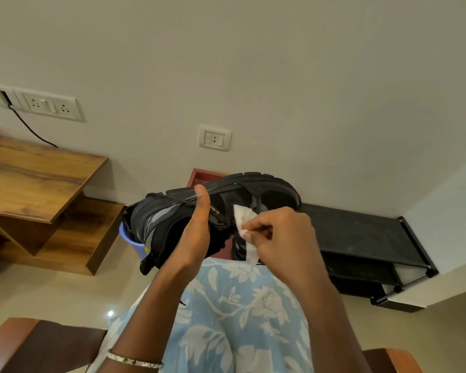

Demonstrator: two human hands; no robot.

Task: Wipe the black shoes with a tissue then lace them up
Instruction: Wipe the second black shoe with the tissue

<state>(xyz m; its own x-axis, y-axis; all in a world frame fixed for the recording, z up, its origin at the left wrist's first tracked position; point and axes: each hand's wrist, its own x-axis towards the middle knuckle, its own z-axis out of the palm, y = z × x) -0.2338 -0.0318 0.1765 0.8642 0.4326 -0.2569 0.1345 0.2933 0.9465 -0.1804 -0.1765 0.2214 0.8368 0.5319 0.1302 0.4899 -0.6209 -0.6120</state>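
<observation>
Wooden shelf [38, 179] far left; blue bucket [129, 240] mostly blocked by the shoe's heel. Your left hand [197, 232] grips the black shoe [226, 195] sideways above your lap, thumb over its upper, other fingers hidden. Your right hand [280, 235] pinches the tissue [244, 219] against the shoe's side. Black rack [361, 232] on the right.

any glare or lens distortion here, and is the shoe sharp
Head view: wide-angle bending tilts the socket plate; a small glare spot shines on the floor; the black shoe is dim, detail mostly lost; the tissue and right hand look slightly soft.
</observation>
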